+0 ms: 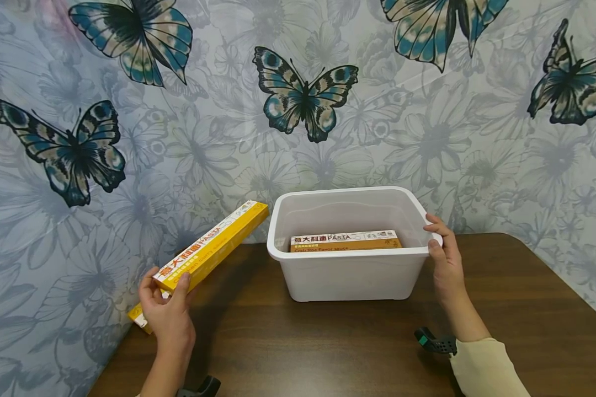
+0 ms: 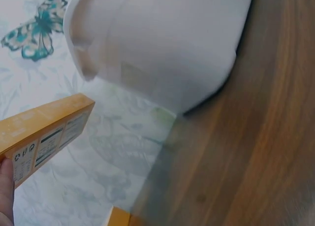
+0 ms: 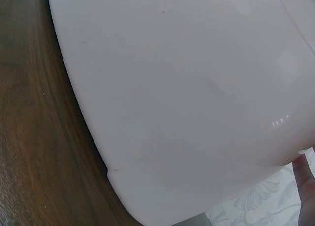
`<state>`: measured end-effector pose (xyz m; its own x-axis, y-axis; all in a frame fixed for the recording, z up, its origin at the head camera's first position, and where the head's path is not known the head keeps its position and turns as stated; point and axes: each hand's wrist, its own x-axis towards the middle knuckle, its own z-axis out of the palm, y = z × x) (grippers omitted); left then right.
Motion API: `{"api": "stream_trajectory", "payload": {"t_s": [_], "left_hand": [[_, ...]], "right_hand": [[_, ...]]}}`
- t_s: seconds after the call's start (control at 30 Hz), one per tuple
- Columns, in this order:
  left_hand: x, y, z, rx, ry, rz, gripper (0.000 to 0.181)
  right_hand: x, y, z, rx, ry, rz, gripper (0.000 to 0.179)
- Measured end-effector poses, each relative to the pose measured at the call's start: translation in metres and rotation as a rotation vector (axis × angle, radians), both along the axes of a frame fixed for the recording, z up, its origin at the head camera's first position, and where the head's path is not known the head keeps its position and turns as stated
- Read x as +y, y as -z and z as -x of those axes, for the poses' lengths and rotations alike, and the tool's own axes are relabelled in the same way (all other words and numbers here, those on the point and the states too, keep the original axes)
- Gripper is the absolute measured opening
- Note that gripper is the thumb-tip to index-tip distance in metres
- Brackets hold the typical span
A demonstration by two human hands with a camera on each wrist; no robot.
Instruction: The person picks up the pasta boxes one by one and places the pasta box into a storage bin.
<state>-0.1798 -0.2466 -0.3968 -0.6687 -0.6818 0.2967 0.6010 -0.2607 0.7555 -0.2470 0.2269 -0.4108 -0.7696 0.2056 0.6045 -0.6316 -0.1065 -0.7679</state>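
Our left hand (image 1: 168, 311) pinched a box (image 1: 212, 245) by its near end, leaving the far end free. Our right hand (image 1: 447, 259) gripped the bin (image 1: 347, 278), probably to steady it.

The bin (image 1: 347, 278) is plain white. Left of it, a pasta box (image 1: 223, 240) pairs bright yellow with a white band and reddish-brown lettering; farther left, a carton (image 1: 139, 318) shows yellow and white. Inside the bin, another box (image 1: 345, 241) is white above, orange-yellow below. Beneath it, the table (image 1: 303, 347) is brown and wood-grained. Behind it, a grey-blue backdrop (image 1: 203, 149) carries pale flowers and 5 butterflies (image 1: 305, 102) (teal, cream and black).
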Motion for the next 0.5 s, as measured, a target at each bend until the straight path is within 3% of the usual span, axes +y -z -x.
{"api": "stream_trajectory", "payload": {"t_s": [0.5], "left_hand": [[0.024,-0.023,0.006,0.035,0.006,0.044,0.061]], "right_hand": [[0.002,-0.001,0.003,-0.021,-0.015,0.013,0.029]]}}
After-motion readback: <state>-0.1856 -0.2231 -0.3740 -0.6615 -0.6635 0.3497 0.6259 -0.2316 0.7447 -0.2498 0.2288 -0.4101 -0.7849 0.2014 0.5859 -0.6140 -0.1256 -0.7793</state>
